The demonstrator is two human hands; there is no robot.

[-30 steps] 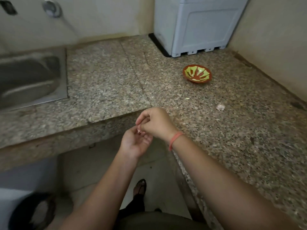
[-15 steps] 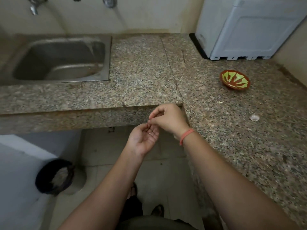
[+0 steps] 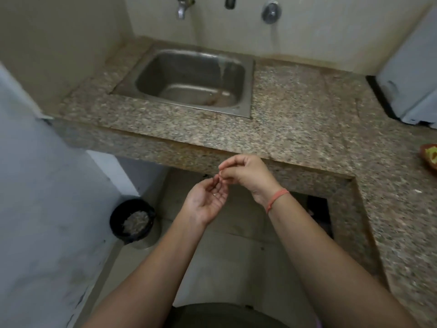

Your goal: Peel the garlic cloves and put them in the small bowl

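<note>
Pinched between the thumb and curled fingertips of the right hand (image 3: 246, 174) is a garlic piece (image 3: 219, 178), reddish and too small for me to tell whether it is clove or skin. The left hand (image 3: 208, 202) lies just under it, palm up and loosely cupped, its fingers relaxed and their tips reaching up to the pinch; whether they actually touch the piece I cannot tell. A tiny pale fleck (image 3: 214, 194) sits in that open palm.

Both hands hover in front of the granite countertop (image 3: 307, 129), off its front edge and above the floor, near the inner corner where the counter turns toward the person. An orange wristband (image 3: 277, 198) circles the right wrist.

The small bowl (image 3: 430, 158) stands on the counter well to the right of the hands, cut off by the edge of view; only a sliver of red-brown rim and yellow-green inside shows, so its contents are hidden. A small whitish scrap (image 3: 418, 191) lies on the counter nearer the person than the bowl.

Set into the counter behind the hands is a steel sink (image 3: 248, 91), with a tap (image 3: 181, 9) on the wall above it. A white appliance (image 3: 411, 91) stands at the far right corner. Down on the floor to the left sits a black bin (image 3: 118, 209) with pale scraps inside.
</note>
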